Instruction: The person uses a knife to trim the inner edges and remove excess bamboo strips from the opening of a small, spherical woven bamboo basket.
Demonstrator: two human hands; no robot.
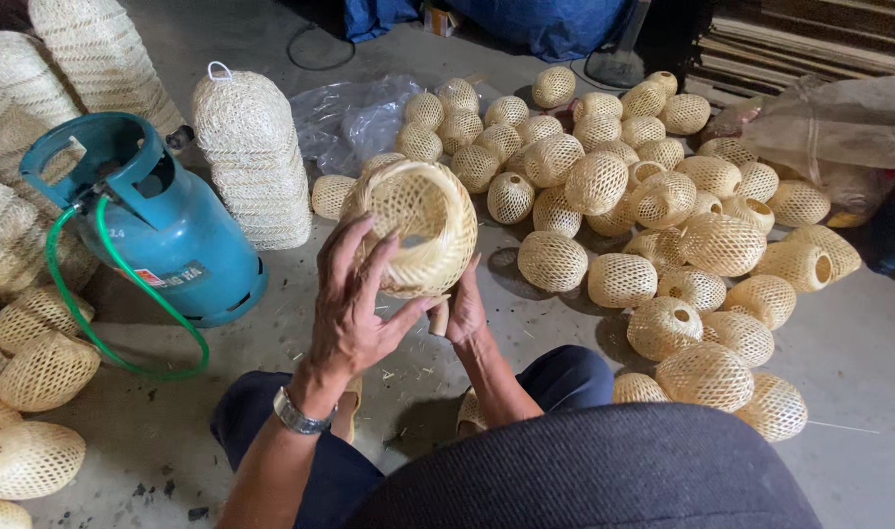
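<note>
I hold a round woven bamboo basket (420, 223) up in front of me, its open mouth turned toward me. My left hand (354, 299) grips its near left rim, fingers spread up over the weave, a watch on that wrist. My right hand (464, 306) supports the basket from below at its right side, and a short pale stick-like piece shows at that hand. Both hands touch the same basket. I am seated on the concrete floor (839, 343) with my knees below the hands.
A heap of several similar woven baskets (653, 196) covers the floor ahead and to the right. A teal gas cylinder (164, 220) with a green hose (95, 323) stands at left, beside stacked baskets (254, 157). Clear plastic sheet (354, 118) lies behind.
</note>
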